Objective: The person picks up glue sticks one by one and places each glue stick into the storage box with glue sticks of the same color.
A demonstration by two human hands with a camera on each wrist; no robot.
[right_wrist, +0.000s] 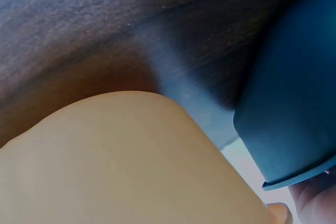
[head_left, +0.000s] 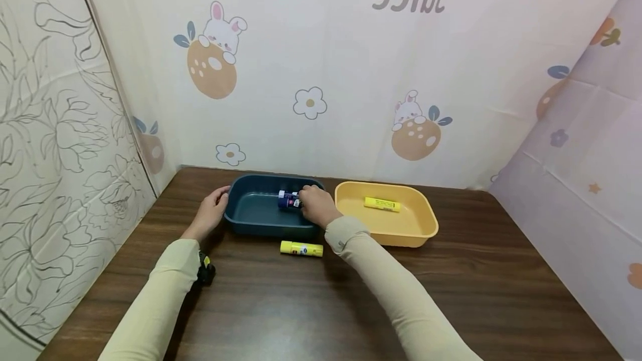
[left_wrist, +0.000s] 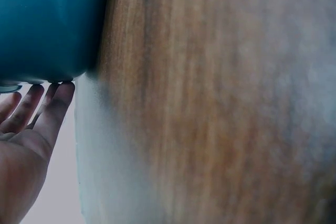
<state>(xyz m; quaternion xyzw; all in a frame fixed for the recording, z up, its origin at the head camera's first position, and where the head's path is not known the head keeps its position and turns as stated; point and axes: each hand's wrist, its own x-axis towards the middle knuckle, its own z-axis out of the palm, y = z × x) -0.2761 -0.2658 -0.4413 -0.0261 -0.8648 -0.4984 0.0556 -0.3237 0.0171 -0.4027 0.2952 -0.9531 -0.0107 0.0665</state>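
Tube (head_left: 288,200): navy, inside blue bin (head_left: 273,230).
Right hand (head_left: 318,206): fingers grip tube's right end.
Left hand (head_left: 209,215): straight fingers touch bin's left wall.
Yellow stick (head_left: 301,248): on table (head_left: 261,305), near side of bin.

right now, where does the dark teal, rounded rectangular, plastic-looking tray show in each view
Head: dark teal tray, left of centre, below mid-height.
Left wrist: dark teal tray, cut off at top left.
Right wrist: dark teal tray, cut off at right.
Shared landmark: brown wood-grain table.
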